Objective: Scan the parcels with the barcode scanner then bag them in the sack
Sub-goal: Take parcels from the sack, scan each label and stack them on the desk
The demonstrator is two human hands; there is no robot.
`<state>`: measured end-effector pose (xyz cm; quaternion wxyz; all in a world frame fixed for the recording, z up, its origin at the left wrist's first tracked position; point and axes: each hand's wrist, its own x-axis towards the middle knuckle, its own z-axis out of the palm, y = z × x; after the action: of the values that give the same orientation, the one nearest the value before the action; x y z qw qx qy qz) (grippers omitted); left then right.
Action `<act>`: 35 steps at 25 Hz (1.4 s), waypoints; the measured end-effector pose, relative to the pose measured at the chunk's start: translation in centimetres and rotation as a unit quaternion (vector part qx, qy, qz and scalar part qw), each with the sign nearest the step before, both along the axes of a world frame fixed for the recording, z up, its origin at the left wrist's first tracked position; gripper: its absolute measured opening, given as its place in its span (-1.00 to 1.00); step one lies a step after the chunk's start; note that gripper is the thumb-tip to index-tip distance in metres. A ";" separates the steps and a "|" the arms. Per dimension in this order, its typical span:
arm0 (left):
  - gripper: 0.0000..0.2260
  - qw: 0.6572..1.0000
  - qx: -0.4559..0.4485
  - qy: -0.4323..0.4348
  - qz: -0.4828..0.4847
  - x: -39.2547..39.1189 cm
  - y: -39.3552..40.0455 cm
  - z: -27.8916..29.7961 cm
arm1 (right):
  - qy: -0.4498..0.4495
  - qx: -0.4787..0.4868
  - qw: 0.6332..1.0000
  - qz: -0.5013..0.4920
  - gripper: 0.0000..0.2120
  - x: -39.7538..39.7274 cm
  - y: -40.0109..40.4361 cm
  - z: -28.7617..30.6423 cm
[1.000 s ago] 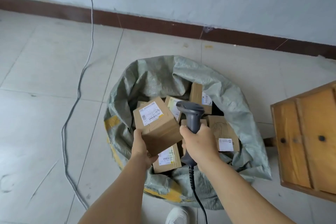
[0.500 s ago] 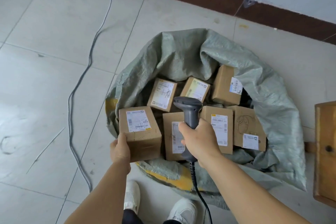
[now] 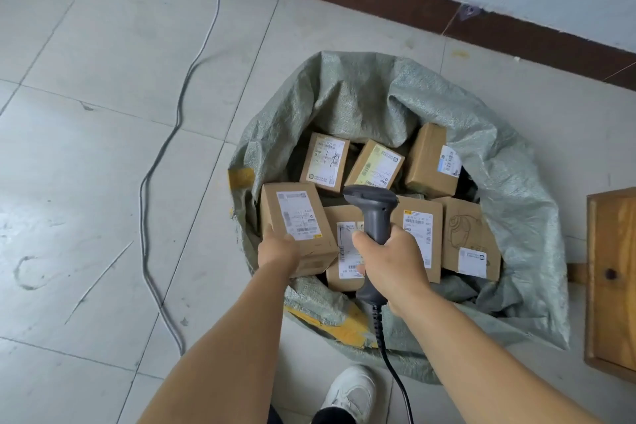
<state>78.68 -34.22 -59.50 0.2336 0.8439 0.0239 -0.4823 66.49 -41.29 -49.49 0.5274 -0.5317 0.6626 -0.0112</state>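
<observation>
Just beyond the left hand [image 3: 278,249], the parcel [image 3: 298,228] it grips by the near end sits at the sack [image 3: 509,189] mouth, label up, likely for dropping in; beside it the right hand [image 3: 395,256] clasps the scanner [image 3: 375,217], held clear.

Grey-green woven sack [image 3: 361,100] lay open on floor, several labelled cardboard parcels inside. One brown parcel [image 3: 296,227], white label up, sat at sack's left rim, held by left hand [image 3: 278,249]. Dark grey barcode scanner [image 3: 373,217] upright over parcels in right hand [image 3: 392,260], possibly aimed forward.
</observation>
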 end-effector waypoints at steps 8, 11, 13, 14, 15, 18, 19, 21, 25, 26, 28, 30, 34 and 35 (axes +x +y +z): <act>-0.57 0.989 -0.144 0.008 -0.046 -4.3 -4.7 19.6 | -0.024 -0.049 0.994 -0.096 -0.86 -3.2 -1.8 15.9; -0.58 0.976 -0.195 0.024 -0.091 -6.2 -5.9 26.9 | -0.048 -0.077 0.982 -0.163 -0.91 -6.0 -1.8 23.4; -0.60 0.964 -0.230 0.038 -0.128 -7.9 -6.6 31.2 | -0.058 -0.101 0.973 -0.198 -0.91 -8.3 -1.2 27.9; -0.60 0.957 -0.246 0.049 -0.149 -9.0 -7.1 33.4 | -0.060 -0.113 0.968 -0.217 -0.90 -9.5 -0.9 30.0; -0.60 0.950 -0.256 0.065 -0.168 -10.2 -7.4 35.4 | -0.059 -0.125 0.962 -0.237 -0.89 -10.9 -0.5 32.0; -0.63 0.921 -0.287 0.114 -0.240 -14.8 -7.8 41.4 | -0.057 -0.165 0.938 -0.301 -0.84 -15.5 1.7 38.4; -0.66 0.907 -0.302 0.129 -0.264 -16.6 -7.8 43.2 | -0.064 -0.176 0.926 -0.328 -0.84 -17.2 2.6 40.5; -0.67 0.877 -0.324 0.149 -0.322 -20.6 -7.6 46.4 | -0.070 -0.197 0.899 -0.386 -0.85 -20.9 4.9 44.5; -0.65 0.811 -0.363 0.174 -0.425 -29.1 -5.6 52.2 | -0.064 -0.240 0.843 -0.477 -0.83 -27.9 10.1 50.6; -0.64 0.794 -0.365 0.185 -0.449 -31.5 -4.7 53.7 | -0.058 -0.248 0.824 -0.506 -0.82 -29.7 11.7 51.9; -0.62 0.762 -0.366 0.209 -0.492 -35.6 -2.8 55.8 | -0.053 -0.258 0.793 -0.549 -0.82 -32.6 14.7 53.8; -0.63 0.728 -0.374 0.214 -0.533 -39.5 -0.9 57.3 | -0.053 -0.270 0.764 -0.584 -0.83 -35.3 17.5 55.1; -0.56 0.675 -0.371 0.211 -0.602 -47.9 3.1 58.5 | -0.051 -0.296 0.723 -0.621 -0.84 -41.2 23.0 56.9; -0.56 0.668 -0.364 0.214 -0.613 -49.9 4.3 58.7 | -0.050 -0.298 0.715 -0.631 -0.83 -42.8 24.4 57.3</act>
<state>28.74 -29.87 -0.81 0.1625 0.3896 -0.6270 -0.6547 23.68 -16.92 7.80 0.2445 -0.1189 0.7791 -0.5649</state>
